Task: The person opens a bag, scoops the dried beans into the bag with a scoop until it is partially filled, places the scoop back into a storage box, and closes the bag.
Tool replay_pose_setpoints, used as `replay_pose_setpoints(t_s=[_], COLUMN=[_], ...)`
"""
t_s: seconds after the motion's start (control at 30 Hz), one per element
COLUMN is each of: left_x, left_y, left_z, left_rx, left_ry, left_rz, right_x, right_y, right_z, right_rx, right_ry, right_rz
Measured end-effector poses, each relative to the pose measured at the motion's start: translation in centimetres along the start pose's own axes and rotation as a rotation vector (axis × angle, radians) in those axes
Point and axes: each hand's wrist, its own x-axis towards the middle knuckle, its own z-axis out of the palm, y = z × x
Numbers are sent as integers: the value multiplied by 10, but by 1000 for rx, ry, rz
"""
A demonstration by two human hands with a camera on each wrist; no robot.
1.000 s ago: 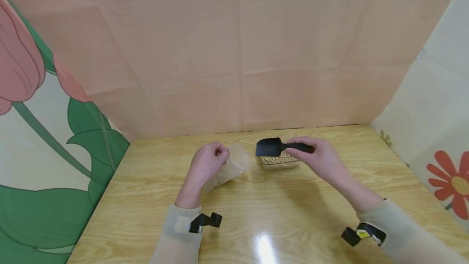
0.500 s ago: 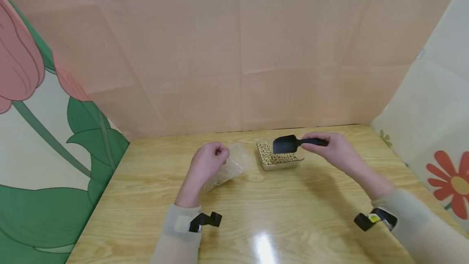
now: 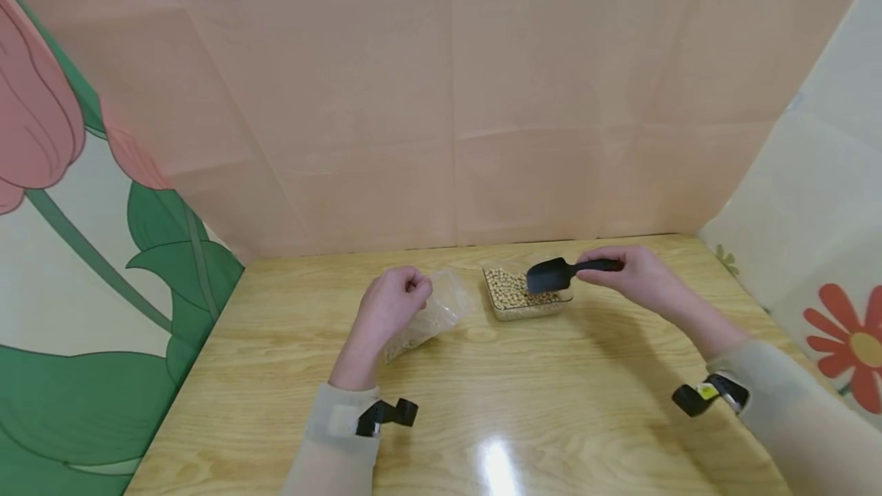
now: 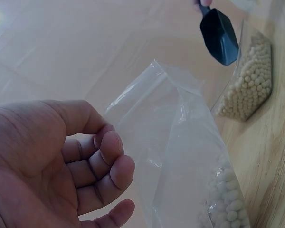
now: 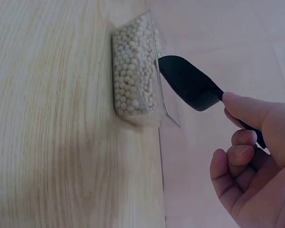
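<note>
My left hand [image 3: 396, 298] pinches the upper edge of a clear plastic bag [image 4: 175, 123] between thumb and forefinger, the other fingers curled. Pale round beans [image 4: 228, 194], likely soybeans, lie in the bottom of the bag. To its right stands a clear rectangular container [image 3: 529, 312] full of the same beans. My right hand [image 3: 637, 275] grips the handle of a black scoop [image 3: 549, 275] by thumb and fingers. The scoop's blade points left and down, its tip right at the container's open top. No beans show in its hollow in the left wrist view.
A wood-grain table [image 3: 475, 404] carries the bag and the container. Behind it hangs a pink backdrop [image 3: 448, 98]; floral panels stand at left and right. Each sleeve bears a black wrist camera [image 3: 386, 416].
My right hand has moved the scoop to the right over the container, then lowered and tilted its tip toward the beans. The left hand and bag stay in place.
</note>
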Motion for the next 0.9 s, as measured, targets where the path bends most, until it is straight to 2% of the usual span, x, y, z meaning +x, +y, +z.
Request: replay_pose_setpoints(t_s=[0.23, 0.43, 0.57, 0.7, 0.9], left_x=[0, 0, 0, 0, 0], left_y=[0, 0, 0, 1, 1], left_z=[0, 0, 1, 1, 1], left_rx=[0, 0, -1, -1, 1], left_ry=[-1, 0, 1, 4, 9], left_rz=[-2, -7, -11, -14, -16], right_x=[4, 9, 12, 15, 18], right_y=[1, -1, -2, -3, 0], right_z=[-4, -3, -3, 0, 9], right_rx=[-4, -86, -112, -111, -52], right_ry=[-45, -57, -81, -103, -110], right_rz=[-16, -73, -82, -76, -70])
